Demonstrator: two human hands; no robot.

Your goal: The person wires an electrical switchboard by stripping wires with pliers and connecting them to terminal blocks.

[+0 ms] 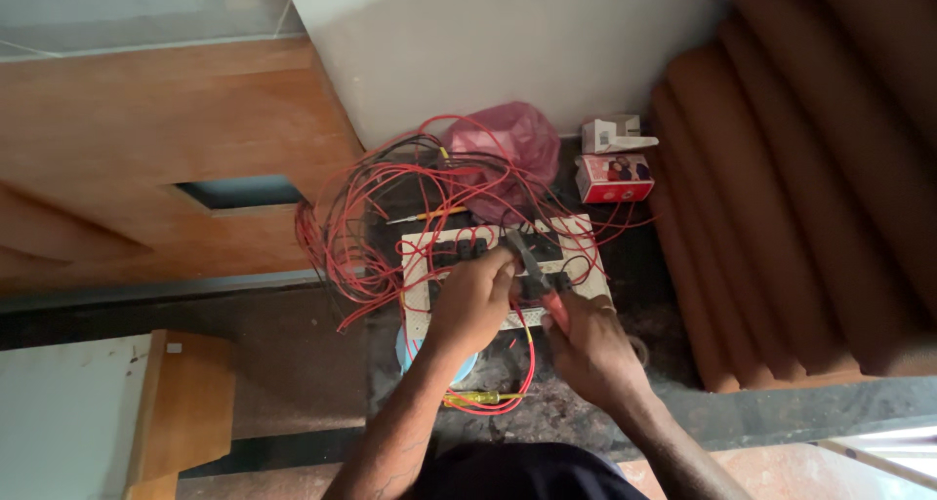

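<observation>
A white switch board panel (586, 287) lies face down on the dark stone counter, with black switch backs and red wires across it. My left hand (470, 300) rests on the panel and pinches a wire near its middle. My right hand (589, 349) grips red-handled pliers (532, 266), whose dark jaws point up and left toward my left fingers over the panel. A tangle of red wire (361, 217) spreads up and left of the panel.
A yellow-handled screwdriver (473, 399) lies near the counter's front edge, another thin one (429, 214) above the panel. A pink plastic bag (508, 144) and two small cartons (613, 176) sit at the back by the white wall. Brown padded cushions (810, 168) rise on the right.
</observation>
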